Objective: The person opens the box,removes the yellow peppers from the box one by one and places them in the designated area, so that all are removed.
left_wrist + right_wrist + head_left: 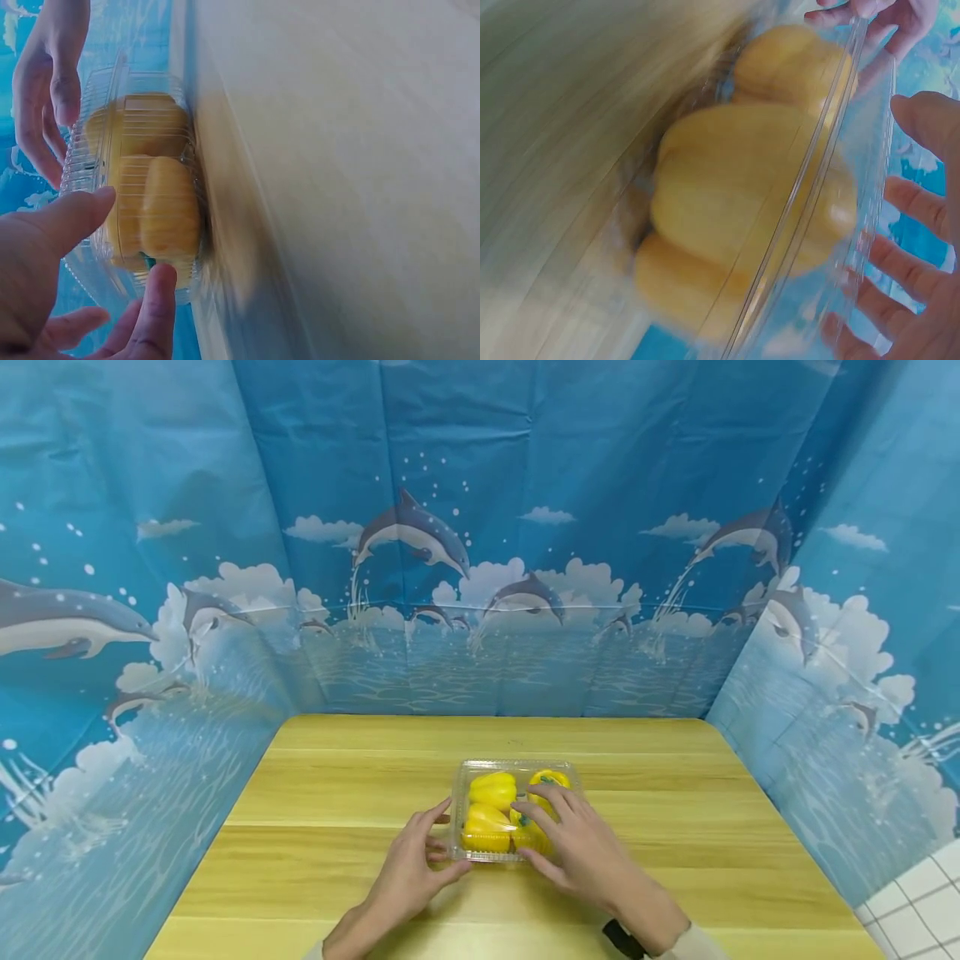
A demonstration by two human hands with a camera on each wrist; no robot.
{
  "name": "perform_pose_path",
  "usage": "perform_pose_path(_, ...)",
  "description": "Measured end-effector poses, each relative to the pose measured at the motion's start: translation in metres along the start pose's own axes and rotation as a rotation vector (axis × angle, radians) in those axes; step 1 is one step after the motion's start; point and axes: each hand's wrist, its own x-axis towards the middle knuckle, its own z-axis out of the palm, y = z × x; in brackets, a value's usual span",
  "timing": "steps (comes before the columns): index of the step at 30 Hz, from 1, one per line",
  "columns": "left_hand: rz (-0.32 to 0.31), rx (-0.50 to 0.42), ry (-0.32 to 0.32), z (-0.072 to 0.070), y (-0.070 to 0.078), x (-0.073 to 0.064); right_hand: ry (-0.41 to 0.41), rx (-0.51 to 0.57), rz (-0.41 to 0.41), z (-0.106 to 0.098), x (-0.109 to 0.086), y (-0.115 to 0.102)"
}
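A clear plastic box (517, 764) of yellow peppers (486, 828) sits flat on the wooden table (337, 777), top upward, one edge facing you, its long axis unclear. It lies between your hands: your left hand (408, 870), ungripped, flanks its left side; your right hand (583, 850), nearer, arches over it, fingers spread and grasping nothing.
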Motion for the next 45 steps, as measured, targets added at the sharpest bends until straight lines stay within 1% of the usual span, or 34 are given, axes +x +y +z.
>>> perform_pose_path(3, -0.027, -0.054, -0.027, -0.002, -0.001, 0.000, -0.049, 0.055, -0.011, 0.003, 0.008, -0.007)
perform_pose_path(7, -0.046, -0.088, -0.053, -0.004, -0.003, 0.000, -0.082, 0.101, -0.059, 0.009, 0.017, -0.015)
perform_pose_path(11, -0.077, -0.142, -0.066, -0.005, -0.005, 0.000, -0.094, 0.114, -0.117, 0.015, 0.026, -0.020)
perform_pose_path(14, -0.100, -0.204, -0.078, -0.006, -0.006, 0.000, -0.096, 0.127, -0.148, 0.020, 0.031, -0.024)
perform_pose_path(16, -0.113, -0.240, -0.089, -0.006, -0.006, 0.001, -0.107, 0.135, -0.159, 0.023, 0.033, -0.027)
perform_pose_path(21, -0.152, -0.331, -0.115, -0.008, -0.006, 0.001, -0.140, 0.112, -0.169, 0.029, 0.038, -0.031)
perform_pose_path(24, -0.183, -0.383, -0.132, -0.010, -0.008, 0.000, -0.133, 0.085, -0.179, 0.032, 0.039, -0.032)
perform_pose_path(27, -0.221, -0.396, -0.149, -0.011, -0.009, -0.001, -0.116, 0.060, -0.186, 0.034, 0.040, -0.033)
perform_pose_path(31, -0.253, -0.364, -0.171, -0.011, -0.009, -0.002, -0.111, 0.048, -0.183, 0.034, 0.039, -0.035)
perform_pose_path(34, -0.271, -0.376, -0.187, -0.012, -0.009, -0.002, -0.109, 0.044, -0.178, 0.034, 0.037, -0.035)
perform_pose_path(36, -0.287, -0.425, -0.198, -0.012, -0.009, -0.002, -0.105, 0.051, -0.176, 0.033, 0.037, -0.035)
perform_pose_path(40, -0.321, -0.555, -0.216, -0.013, -0.009, -0.002, -0.092, 0.060, -0.191, 0.033, 0.036, -0.035)
perform_pose_path(42, -0.341, -0.595, -0.221, -0.013, -0.009, -0.002, -0.085, 0.055, -0.201, 0.033, 0.036, -0.036)
perform_pose_path(45, -0.372, -0.626, -0.223, -0.013, -0.008, -0.002, -0.076, 0.046, -0.213, 0.033, 0.035, -0.036)
